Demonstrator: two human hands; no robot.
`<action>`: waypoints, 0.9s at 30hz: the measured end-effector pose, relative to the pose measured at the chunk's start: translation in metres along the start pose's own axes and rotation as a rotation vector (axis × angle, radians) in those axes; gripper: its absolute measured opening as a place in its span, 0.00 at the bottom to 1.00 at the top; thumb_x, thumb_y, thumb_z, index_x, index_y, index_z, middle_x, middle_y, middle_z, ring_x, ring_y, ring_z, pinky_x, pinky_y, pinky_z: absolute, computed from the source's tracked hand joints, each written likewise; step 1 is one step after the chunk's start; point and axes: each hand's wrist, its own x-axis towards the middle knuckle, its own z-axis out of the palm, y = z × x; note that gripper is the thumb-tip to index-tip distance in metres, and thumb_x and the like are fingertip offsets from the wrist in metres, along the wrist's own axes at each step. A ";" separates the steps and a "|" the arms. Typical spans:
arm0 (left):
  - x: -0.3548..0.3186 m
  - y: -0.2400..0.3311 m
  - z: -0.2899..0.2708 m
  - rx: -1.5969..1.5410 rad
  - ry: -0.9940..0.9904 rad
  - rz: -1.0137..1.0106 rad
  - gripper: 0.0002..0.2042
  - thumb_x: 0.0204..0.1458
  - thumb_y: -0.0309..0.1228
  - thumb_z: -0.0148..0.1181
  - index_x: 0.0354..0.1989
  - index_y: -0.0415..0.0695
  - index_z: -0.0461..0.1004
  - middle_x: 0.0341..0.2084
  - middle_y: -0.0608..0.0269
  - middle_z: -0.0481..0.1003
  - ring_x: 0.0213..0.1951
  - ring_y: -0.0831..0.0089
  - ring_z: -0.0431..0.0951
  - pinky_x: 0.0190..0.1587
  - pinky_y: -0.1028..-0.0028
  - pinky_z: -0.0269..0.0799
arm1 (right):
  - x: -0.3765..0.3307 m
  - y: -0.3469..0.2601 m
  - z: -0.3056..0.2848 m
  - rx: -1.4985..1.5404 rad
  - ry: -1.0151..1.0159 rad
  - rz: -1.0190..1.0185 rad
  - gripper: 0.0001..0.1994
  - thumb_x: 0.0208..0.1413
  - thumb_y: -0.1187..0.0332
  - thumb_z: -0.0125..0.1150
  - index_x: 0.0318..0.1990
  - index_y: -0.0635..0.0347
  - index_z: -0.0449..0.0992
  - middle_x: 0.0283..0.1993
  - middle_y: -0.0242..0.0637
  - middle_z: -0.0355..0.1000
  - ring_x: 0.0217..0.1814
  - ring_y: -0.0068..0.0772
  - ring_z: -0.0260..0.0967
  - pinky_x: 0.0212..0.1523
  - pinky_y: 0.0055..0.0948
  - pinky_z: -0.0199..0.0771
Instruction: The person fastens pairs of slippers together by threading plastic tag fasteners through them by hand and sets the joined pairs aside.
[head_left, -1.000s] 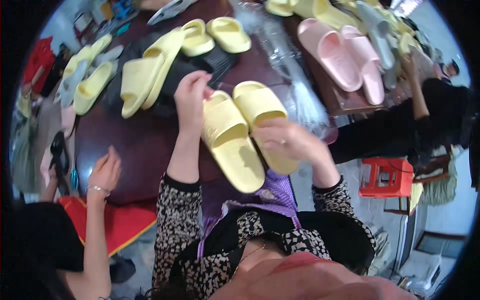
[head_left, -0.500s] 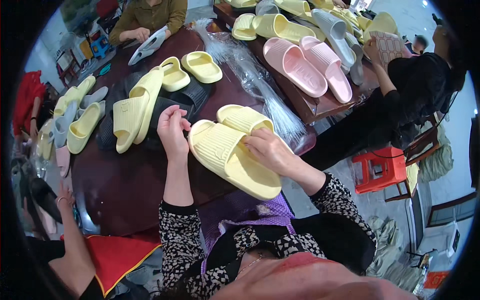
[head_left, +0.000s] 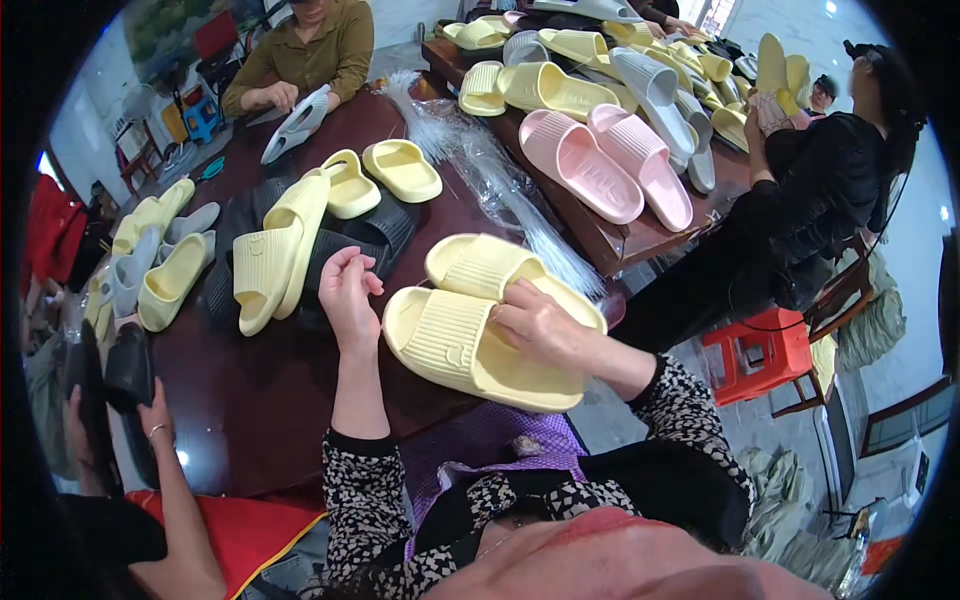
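Note:
A pair of pale yellow slide slippers lies side by side in front of me, toes to the left. My right hand (head_left: 540, 325) grips them where their inner edges meet, fingertips at the straps. The nearer slipper (head_left: 440, 340) has a ribbed strap with a small raised figure; the farther slipper (head_left: 475, 268) has a similar ribbed strap. Just left of the toes, my left hand (head_left: 350, 295) is raised with its fingers curled in toward the thumb. Anything thin in those fingers is too small to make out.
Yellow slippers (head_left: 268, 250) stand on black slippers (head_left: 385, 228) across the dark table (head_left: 250, 420). A bundle of clear plastic strands (head_left: 500, 185) lies to their right. Pink slippers (head_left: 580, 165) rest on a second table. Co-workers handle slippers around me. A red stool (head_left: 765, 350) stands at right.
The yellow pair has turned flatter and shifted slightly right and nearer in the picture, with my right hand on it. My left hand sits slightly lower. A co-worker at left now holds up a black slipper.

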 end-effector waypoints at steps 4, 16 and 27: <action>-0.002 -0.003 0.007 -0.022 -0.014 -0.033 0.05 0.54 0.23 0.48 0.38 0.39 0.69 0.25 0.62 0.72 0.18 0.81 0.68 0.20 0.81 0.65 | 0.009 0.035 -0.049 -0.145 0.010 -0.131 0.09 0.41 0.74 0.59 0.33 0.63 0.74 0.32 0.42 0.67 0.38 0.42 0.67 0.39 0.36 0.71; 0.001 -0.005 0.008 0.042 -0.006 -0.053 0.07 0.53 0.22 0.49 0.40 0.35 0.69 0.26 0.59 0.72 0.19 0.79 0.68 0.21 0.80 0.64 | 0.120 0.260 -0.307 -0.363 0.452 0.290 0.12 0.51 0.66 0.58 0.41 0.63 0.77 0.37 0.39 0.75 0.39 0.29 0.71 0.40 0.27 0.69; -0.002 -0.007 -0.003 0.058 -0.014 -0.025 0.06 0.52 0.21 0.50 0.36 0.38 0.71 0.24 0.62 0.73 0.16 0.83 0.68 0.18 0.84 0.63 | 0.136 0.141 -0.104 -0.112 0.040 0.265 0.10 0.55 0.71 0.55 0.42 0.63 0.77 0.36 0.34 0.77 0.39 0.21 0.71 0.43 0.20 0.69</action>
